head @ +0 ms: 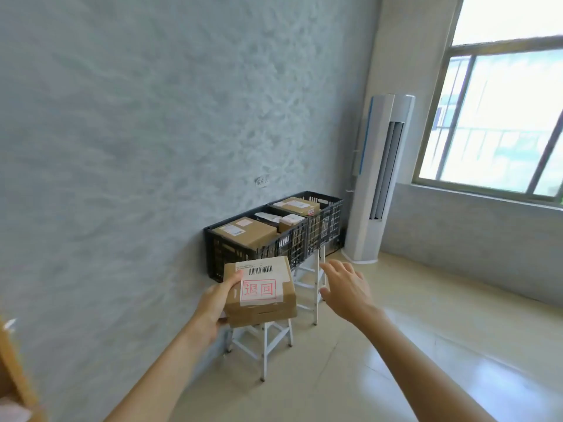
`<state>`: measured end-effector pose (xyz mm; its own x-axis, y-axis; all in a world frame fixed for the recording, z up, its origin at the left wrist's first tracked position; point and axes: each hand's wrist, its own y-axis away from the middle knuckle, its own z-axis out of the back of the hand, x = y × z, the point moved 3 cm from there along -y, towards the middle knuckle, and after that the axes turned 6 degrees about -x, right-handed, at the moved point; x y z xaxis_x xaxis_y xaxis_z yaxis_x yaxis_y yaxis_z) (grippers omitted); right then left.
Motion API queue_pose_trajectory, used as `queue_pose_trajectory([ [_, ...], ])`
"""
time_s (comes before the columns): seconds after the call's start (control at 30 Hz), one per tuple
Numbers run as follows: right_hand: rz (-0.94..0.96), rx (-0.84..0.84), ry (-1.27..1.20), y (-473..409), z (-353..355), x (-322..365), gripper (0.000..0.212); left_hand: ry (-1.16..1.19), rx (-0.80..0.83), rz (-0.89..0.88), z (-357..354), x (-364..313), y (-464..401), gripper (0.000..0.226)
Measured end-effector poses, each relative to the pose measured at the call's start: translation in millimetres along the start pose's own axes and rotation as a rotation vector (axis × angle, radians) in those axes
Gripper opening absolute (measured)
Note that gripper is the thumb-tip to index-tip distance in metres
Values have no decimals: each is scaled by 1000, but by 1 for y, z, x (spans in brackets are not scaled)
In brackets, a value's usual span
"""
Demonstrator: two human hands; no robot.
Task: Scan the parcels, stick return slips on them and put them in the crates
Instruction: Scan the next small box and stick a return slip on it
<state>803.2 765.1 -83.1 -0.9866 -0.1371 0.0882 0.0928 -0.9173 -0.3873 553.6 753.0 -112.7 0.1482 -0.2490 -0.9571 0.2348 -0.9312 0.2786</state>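
Our left hand (213, 303) gripped the parcel (259, 290) just short of the crates (271, 239); our right hand (344, 284) hovered beside it, fingers spread, holding nothing.

1. I see two forearms, both bare up to the frame edge, w/ no sleeve on either.
2. Left hand (213, 303): bare, w/ no glove, ring or watch that I can see.
3. Right hand (345, 289): bare too, wrist plain, w/ no band or strap.
4. No marks or tape on either arm that I can make out; the pic is a bit soft.
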Motion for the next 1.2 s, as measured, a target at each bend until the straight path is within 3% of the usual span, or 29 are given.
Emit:
queue_pose_trajectory([
  [0.1,-15,23,30,-34,-21,-30,54,18,30,13,-38,-2,-41,29],
  [0.37,-11,30,78,-199,-75,-86,54,25,46,20,-123,-40,-198,45],
  [0.57,-37,1,64,-301,-104,-138,54,7,40,-9,-195,-79,-292,33],
  [1.2,-3,-10,37,-621,-212,-414,53,28,3,18,-506,-118,-573,42],
])
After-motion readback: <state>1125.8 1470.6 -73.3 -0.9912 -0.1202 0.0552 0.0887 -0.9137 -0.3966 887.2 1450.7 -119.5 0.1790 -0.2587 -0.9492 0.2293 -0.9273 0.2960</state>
